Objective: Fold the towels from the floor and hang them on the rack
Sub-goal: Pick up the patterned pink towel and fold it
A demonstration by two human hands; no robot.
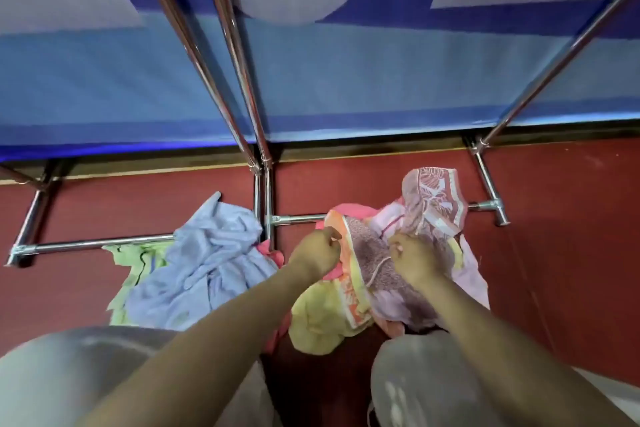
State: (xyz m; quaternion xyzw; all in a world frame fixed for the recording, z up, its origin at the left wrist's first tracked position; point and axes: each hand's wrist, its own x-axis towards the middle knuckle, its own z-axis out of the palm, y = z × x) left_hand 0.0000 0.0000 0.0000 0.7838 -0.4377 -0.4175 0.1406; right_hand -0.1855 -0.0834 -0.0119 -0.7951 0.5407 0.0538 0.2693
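Head view, looking down over bent knees in grey trousers [86,367]. Far left of the fingers, on the red floor [554,253]: chrome base bar of the rack [104,243], running low and level, with slanted uprights rising toward a blue banner [311,80] behind. Just left of the left fingers: crumpled pale blue towel [211,263], heaped on the floor, draped partly over the base bar, with a light green towel [135,263] poking out beneath its left edge. Left hand [317,255]: fingers curled tight, pinching the orange-bordered edge of the patterned towel [367,267]. Between the two sets of fingers: the mauve terry face of that towel, stretched loosely, orange-and-white border running down toward the knees. Below the left fingers: yellow towel [322,322], bunched on the floor, touching the patterned towel's border. Right hand [412,262]: fingers closed narrow, gripping the same patterned towel near its upper edge. Above the right fingers: a raised fold of the patterned towel showing a white leaf print on pink with an orange band, standing up in front of the rack's base bar. Right of the right fingers: pale pink towel [474,274], spilling onto the floor. None of these on the rack's upper rails; all down at floor level.
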